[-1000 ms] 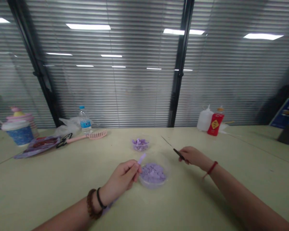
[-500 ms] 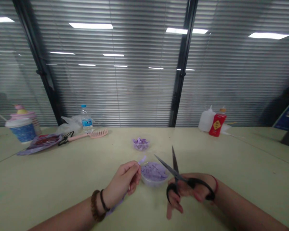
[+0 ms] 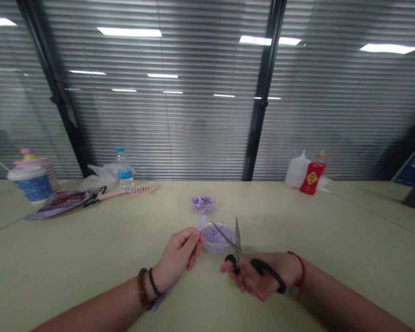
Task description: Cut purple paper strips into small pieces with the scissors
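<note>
My left hand [image 3: 177, 256] is shut around a long lilac strip [image 3: 201, 223], whose tip sticks out above my fingers and whose other end hangs below my wrist. My right hand [image 3: 259, 276] holds black-handled scissors [image 3: 240, 249] with the blades spread open and pointing away from me. Those blades stand just in front of a clear bowl [image 3: 214, 240] of lilac material, partly hidden behind them. Farther off sits a small clear bowl of purple pieces [image 3: 202, 204].
Along the far edge of the pale table [image 3: 90, 240] stand a blue cup [image 3: 32, 188], a purple packet [image 3: 58, 204], a pink comb [image 3: 141, 190] and a water bottle [image 3: 124, 171]. Right of these are a white bottle [image 3: 296, 170] and a red bottle [image 3: 312, 178]. Window blinds rise behind.
My right hand has moved left and toward me, and the scissors now sit closer to the bowl. The left hand and strip have barely moved.
</note>
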A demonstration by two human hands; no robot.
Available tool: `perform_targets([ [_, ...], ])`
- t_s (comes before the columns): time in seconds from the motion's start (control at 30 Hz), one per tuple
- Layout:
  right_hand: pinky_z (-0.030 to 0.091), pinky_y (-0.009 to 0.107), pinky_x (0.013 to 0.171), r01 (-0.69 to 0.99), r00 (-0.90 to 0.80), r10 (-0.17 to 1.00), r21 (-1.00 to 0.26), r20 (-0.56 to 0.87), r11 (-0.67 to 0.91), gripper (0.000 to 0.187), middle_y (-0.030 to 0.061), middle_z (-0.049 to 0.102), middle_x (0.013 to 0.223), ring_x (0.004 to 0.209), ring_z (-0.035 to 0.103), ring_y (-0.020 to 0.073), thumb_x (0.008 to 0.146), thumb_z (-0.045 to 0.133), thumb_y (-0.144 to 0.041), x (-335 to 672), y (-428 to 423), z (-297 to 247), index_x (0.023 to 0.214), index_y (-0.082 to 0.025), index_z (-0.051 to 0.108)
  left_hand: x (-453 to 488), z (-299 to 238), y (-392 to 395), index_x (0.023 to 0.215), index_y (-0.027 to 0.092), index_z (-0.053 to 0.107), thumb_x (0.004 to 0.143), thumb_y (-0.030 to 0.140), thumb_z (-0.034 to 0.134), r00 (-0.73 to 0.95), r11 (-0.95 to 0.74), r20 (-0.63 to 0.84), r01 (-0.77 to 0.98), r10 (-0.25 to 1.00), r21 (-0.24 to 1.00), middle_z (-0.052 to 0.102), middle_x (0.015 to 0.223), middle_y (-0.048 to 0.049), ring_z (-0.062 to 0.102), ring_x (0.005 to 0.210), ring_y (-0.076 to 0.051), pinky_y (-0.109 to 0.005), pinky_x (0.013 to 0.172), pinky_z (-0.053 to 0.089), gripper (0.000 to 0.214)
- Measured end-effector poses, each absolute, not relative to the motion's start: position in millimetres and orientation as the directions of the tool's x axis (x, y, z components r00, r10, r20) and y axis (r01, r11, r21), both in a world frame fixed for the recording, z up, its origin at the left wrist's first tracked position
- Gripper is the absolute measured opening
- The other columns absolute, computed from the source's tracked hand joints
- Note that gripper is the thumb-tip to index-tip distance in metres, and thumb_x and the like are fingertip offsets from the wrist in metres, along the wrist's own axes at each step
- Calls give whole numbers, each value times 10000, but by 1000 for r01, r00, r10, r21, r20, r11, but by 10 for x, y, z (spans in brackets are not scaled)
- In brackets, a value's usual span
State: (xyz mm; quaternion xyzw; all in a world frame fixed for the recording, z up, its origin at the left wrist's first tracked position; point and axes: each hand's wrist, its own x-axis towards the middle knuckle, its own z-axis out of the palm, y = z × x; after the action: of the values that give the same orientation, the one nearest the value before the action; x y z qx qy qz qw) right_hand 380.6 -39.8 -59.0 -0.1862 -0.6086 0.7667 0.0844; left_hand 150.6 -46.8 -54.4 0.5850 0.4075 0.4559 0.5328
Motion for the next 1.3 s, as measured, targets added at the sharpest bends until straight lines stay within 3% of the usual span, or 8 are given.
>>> perform_targets([
  [0.1, 331, 135, 533, 129, -904, 367, -958, -220, -257, 786, -8, 408, 805, 654, 415, 42, 488, 811, -340, 3838, -370, -615, 1148, -137, 435, 1495, -543, -450, 682, 147, 470, 775, 483, 468, 219, -94, 99, -34, 971, 995, 386, 466, 70, 310, 320, -34, -141, 306, 226, 348],
  [0.23, 311, 134, 493, 176, -903, 345, -954, -255, -244, 668, -14, 413, 783, 600, 411, 29, 531, 781, -377, 3817, -387, -567, 1059, -115, 467, 1489, -545, -449, 642, 153, 446, 797, 480, 434, 217, -111, 124, -72, 968, 991, 361, 438, 68, 288, 338, -41, -153, 332, 203, 363],
  [0.43, 296, 144, 422, 187, -823, 531, -979, -204, -85, 431, -55, 397, 602, 450, 378, 17, 720, 619, -466, 3703, -474, -504, 896, -101, 472, 1505, -531, -485, 654, 155, 437, 793, 479, 445, 220, -133, 147, -80, 964, 988, 328, 430, 77, 250, 365, -45, -162, 365, 180, 353],
  [0.73, 278, 133, 360, 223, -800, 572, -975, -182, 2, 472, -47, 413, 553, 401, 374, 16, 713, 552, -581, 3618, -511, -540, 722, -125, 433, 1530, -548, -503, 621, 157, 426, 782, 507, 444, 293, -128, 118, 16, 949, 992, 352, 439, 71, 275, 357, -43, -165, 357, 193, 385],
  [0.9, 310, 130, 339, 291, -711, 650, -954, -267, -73, 513, -52, 414, 508, 368, 371, 19, 681, 522, -638, 3549, -543, -496, 669, -134, 425, 1567, -559, -512, 601, 156, 442, 766, 506, 442, 320, -106, 65, 111, 945, 988, 345, 419, 73, 268, 340, -43, -163, 339, 182, 388],
  [1.3, 297, 125, 309, 297, -680, 675, -949, -286, -103, 515, -51, 416, 498, 348, 365, 17, 670, 529, -638, 3536, -541, -501, 652, -131, 438, 1591, -552, -517, 600, 151, 462, 742, 512, 454, 325, -63, 17, 131, 946, 989, 340, 406, 72, 263, 337, -43, -159, 339, 182, 388],
])
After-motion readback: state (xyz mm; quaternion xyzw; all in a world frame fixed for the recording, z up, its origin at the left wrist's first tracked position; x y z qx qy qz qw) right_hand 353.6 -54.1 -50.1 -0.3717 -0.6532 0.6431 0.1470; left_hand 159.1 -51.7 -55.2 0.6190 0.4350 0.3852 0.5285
